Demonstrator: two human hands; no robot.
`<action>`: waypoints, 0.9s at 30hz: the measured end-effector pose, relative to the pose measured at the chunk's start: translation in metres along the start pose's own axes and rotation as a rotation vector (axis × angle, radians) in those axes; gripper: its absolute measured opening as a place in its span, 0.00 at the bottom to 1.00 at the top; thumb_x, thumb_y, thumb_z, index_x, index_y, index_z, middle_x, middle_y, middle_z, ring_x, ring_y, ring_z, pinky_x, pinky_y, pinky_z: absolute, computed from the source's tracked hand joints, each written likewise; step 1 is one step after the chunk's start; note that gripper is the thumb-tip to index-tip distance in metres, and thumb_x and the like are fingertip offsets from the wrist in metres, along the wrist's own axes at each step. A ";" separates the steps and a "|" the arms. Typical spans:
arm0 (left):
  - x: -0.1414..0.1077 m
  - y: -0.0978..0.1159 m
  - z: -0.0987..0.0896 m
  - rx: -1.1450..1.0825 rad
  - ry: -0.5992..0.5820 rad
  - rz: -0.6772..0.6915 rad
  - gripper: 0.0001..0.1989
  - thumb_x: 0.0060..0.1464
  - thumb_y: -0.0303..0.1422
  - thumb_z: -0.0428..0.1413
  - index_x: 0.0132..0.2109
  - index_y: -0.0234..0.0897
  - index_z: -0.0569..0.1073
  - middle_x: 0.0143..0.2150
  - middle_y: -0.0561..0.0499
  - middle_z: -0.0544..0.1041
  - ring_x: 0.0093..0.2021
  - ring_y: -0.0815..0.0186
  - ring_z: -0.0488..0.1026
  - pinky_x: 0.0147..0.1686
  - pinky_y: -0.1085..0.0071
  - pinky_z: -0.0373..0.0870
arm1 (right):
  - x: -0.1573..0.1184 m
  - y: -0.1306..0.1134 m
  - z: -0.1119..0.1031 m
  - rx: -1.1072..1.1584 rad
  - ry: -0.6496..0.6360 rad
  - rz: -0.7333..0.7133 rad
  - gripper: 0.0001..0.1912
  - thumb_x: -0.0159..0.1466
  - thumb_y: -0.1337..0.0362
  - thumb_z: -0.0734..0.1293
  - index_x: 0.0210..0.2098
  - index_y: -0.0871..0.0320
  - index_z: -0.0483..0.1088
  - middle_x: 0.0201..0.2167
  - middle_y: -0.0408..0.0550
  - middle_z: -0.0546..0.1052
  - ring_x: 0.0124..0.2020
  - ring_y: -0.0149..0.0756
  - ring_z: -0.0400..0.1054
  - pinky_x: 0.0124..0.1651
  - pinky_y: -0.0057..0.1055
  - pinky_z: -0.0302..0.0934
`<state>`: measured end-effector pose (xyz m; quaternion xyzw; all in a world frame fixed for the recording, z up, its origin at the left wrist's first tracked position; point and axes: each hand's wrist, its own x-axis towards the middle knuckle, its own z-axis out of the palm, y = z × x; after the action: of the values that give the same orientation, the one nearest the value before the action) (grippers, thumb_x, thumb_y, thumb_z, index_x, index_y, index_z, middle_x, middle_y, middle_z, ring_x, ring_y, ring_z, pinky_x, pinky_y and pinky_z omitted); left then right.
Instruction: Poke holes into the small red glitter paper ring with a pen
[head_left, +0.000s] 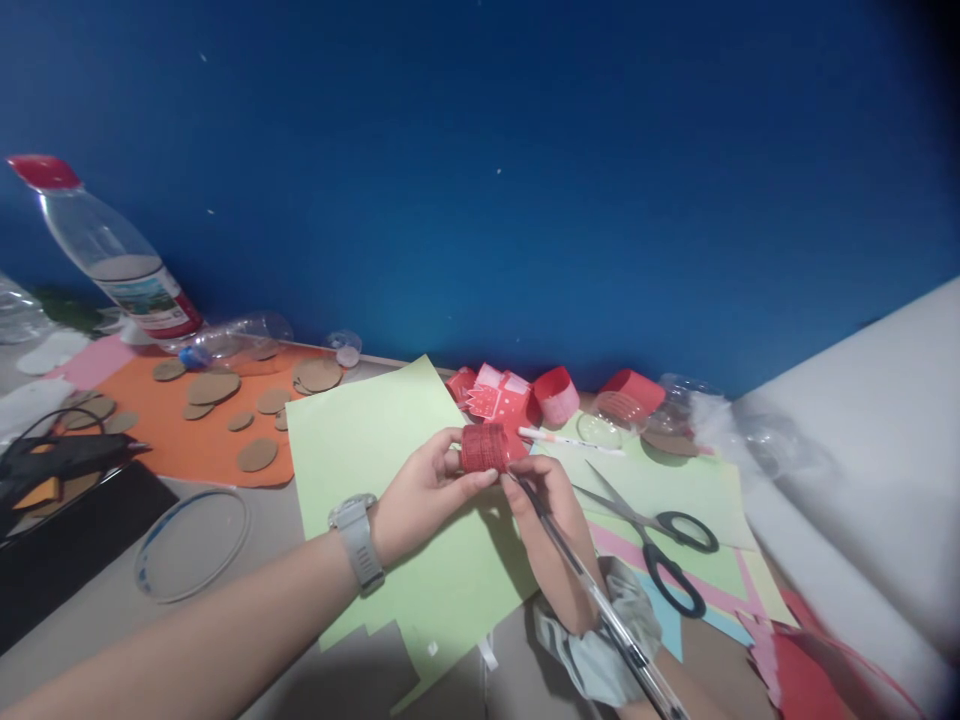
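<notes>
My left hand point(435, 490), a grey watch point(358, 540) on its wrist, is closed around a small roll wrapped in red cord point(484, 448). My right hand point(551, 510) meets it at the roll's right end. Its fingers pinch a long slim pen point(581, 570) with a dark front part and a clear barrel, which slants back over the wrist and a pale scrunchie point(600, 640). The pen's tip is close to the roll; whether it touches cannot be made out. Under both hands lies a light green sheet point(367, 440). Red and pink paper rings point(555, 396) stand just behind.
Black-handled scissors point(652, 535) lie partly opened on paper sheets at the right, near a white marker point(570, 440). At the left are cardboard discs point(213, 388) on orange paper point(150, 440), a tall bottle point(120, 250), a glue gun point(60, 455) and a clear ring point(193, 545). A blue wall point(480, 180) rises behind.
</notes>
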<state>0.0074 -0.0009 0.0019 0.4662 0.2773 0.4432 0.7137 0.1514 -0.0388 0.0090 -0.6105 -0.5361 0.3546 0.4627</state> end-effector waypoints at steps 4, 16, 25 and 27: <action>0.001 0.002 -0.001 -0.001 -0.005 -0.030 0.18 0.54 0.32 0.60 0.49 0.32 0.65 0.42 0.44 0.79 0.41 0.63 0.77 0.45 0.66 0.71 | 0.001 -0.002 0.001 0.027 0.007 0.006 0.08 0.62 0.58 0.63 0.36 0.55 0.62 0.27 0.41 0.68 0.24 0.30 0.61 0.26 0.28 0.55; 0.001 -0.001 -0.003 0.055 0.049 -0.064 0.19 0.50 0.31 0.62 0.47 0.32 0.67 0.41 0.44 0.79 0.41 0.63 0.77 0.43 0.67 0.71 | 0.001 0.000 0.000 -0.041 -0.032 0.007 0.10 0.61 0.57 0.64 0.37 0.56 0.63 0.26 0.41 0.69 0.25 0.31 0.62 0.28 0.29 0.56; 0.004 0.005 0.001 -0.006 0.139 -0.009 0.12 0.56 0.33 0.58 0.42 0.32 0.65 0.33 0.50 0.77 0.33 0.69 0.74 0.36 0.71 0.71 | 0.000 0.005 -0.002 -0.092 0.001 -0.041 0.11 0.65 0.53 0.59 0.35 0.54 0.64 0.29 0.41 0.69 0.26 0.30 0.59 0.29 0.29 0.54; 0.004 0.004 0.000 0.011 0.143 0.000 0.12 0.56 0.34 0.57 0.42 0.32 0.65 0.33 0.50 0.77 0.33 0.69 0.75 0.36 0.72 0.71 | -0.001 0.007 -0.003 -0.091 -0.005 -0.046 0.11 0.65 0.53 0.59 0.36 0.54 0.64 0.29 0.40 0.68 0.26 0.30 0.59 0.30 0.29 0.54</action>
<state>0.0078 0.0035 0.0056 0.4374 0.3300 0.4737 0.6894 0.1563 -0.0399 0.0031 -0.6175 -0.5667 0.3207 0.4412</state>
